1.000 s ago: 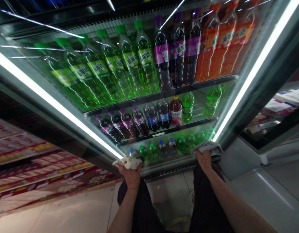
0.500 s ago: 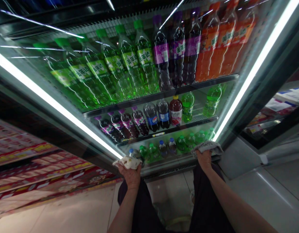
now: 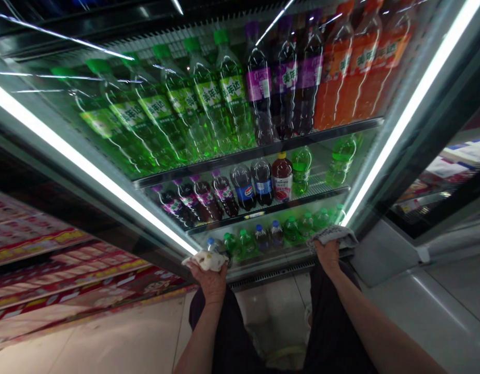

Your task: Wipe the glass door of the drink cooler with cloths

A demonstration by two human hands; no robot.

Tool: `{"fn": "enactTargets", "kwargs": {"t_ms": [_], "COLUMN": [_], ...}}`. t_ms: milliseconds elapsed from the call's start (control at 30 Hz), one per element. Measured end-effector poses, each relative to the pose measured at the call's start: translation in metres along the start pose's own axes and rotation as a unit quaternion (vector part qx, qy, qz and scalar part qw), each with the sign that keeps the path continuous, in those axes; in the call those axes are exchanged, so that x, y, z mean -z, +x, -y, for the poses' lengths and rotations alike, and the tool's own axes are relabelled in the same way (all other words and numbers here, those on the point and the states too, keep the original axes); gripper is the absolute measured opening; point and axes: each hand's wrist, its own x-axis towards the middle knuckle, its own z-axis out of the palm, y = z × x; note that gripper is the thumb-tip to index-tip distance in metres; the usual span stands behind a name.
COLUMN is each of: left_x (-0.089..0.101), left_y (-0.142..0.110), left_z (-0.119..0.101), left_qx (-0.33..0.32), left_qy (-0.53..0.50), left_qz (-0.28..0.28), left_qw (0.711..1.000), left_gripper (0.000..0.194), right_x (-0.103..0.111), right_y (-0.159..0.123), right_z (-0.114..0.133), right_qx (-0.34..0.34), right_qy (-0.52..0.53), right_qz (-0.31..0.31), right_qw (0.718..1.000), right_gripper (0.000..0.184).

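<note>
Pressing cloths to the cooler glass

Left hand [image 3: 210,280] grasps a pale cloth [image 3: 205,259] at seven o'clock of the glass door [image 3: 208,171]. Right hand [image 3: 328,255] clutches a grey cloth [image 3: 333,235] at five o'clock, touching the door's lower corner beneath green bottles [image 3: 298,228].

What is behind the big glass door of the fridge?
Behind the glass fridge door stand shelves of green soda bottles, purple ones and orange ones, with smaller bottles lower down. Two cloths cover part of the bottom row.
</note>
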Motion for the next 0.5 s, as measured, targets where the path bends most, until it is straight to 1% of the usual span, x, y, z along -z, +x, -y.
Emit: {"fn": "enactTargets", "kwargs": {"t_ms": [133, 333, 500], "left_x": [-0.0005, 0.0001, 0.0015], "left_y": [0.0000, -0.0003, 0.0003], "left_z": [0.0019, 0.0023, 0.0008], "left_qx": [-0.004, -0.023, -0.017], "left_qy": [0.000, 0.019, 0.016], "left_qz": [-0.004, -0.007, 0.004], "left_qw": [1.000, 1.000, 1.000], "left_gripper": [0.117, 0.121, 0.124], "right_x": [0.0016, 0.0027, 0.0027], "right_y": [-0.0012, -0.0016, -0.0012], "right_z": [0.0026, 0.0045, 0.0034], "right_qx": [0.000, -0.004, -0.007], "right_qy": [0.001, 0.003, 0.004], "right_qz": [0.009, 0.016, 0.017], "right_qw": [1.000, 1.000, 1.000], "right_gripper": [0.087, 0.096, 0.095]}}
